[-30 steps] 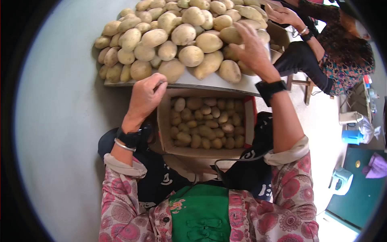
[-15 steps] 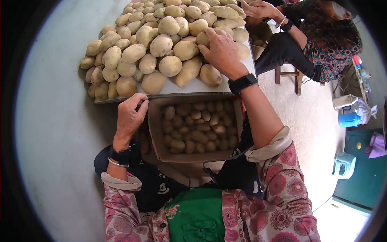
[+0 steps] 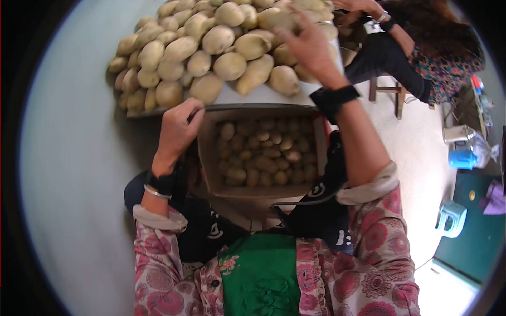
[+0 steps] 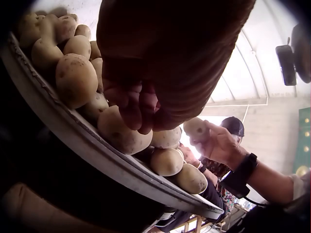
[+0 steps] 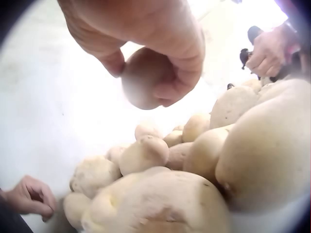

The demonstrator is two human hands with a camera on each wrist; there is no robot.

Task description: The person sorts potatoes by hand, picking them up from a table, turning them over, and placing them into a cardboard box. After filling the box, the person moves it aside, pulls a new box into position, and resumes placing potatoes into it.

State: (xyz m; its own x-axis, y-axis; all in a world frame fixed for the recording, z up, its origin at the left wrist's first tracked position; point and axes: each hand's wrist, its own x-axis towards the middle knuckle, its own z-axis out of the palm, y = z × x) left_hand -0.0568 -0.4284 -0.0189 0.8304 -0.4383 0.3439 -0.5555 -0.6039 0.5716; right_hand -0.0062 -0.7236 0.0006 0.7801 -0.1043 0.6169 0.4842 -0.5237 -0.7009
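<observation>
My right hand (image 3: 311, 50) is above the right side of a potato pile (image 3: 216, 39). In the right wrist view its thumb and fingers grip a potato (image 5: 143, 80), raised over the heap. The left wrist view shows this held potato (image 4: 196, 128) from the side. My left hand (image 3: 178, 126) is at the table's near edge, its fingers loosely curled, with no object visible in it. Close to that hand in the left wrist view lies a large potato (image 4: 121, 131). Below the edge, a cardboard box (image 3: 208, 176) holds many smaller potatoes (image 3: 266, 158).
Potatoes reach right up to the edge of the white table (image 3: 226, 100). At the right, another person's hand (image 3: 363, 6) is near the pile, and a wooden stool (image 3: 387, 92) stands on the floor. A blue container (image 3: 462, 159) is farther right.
My right hand was down on a potato in the pile half a second ago and now holds one up. The left hand stays at the table edge; the head view has shifted slightly.
</observation>
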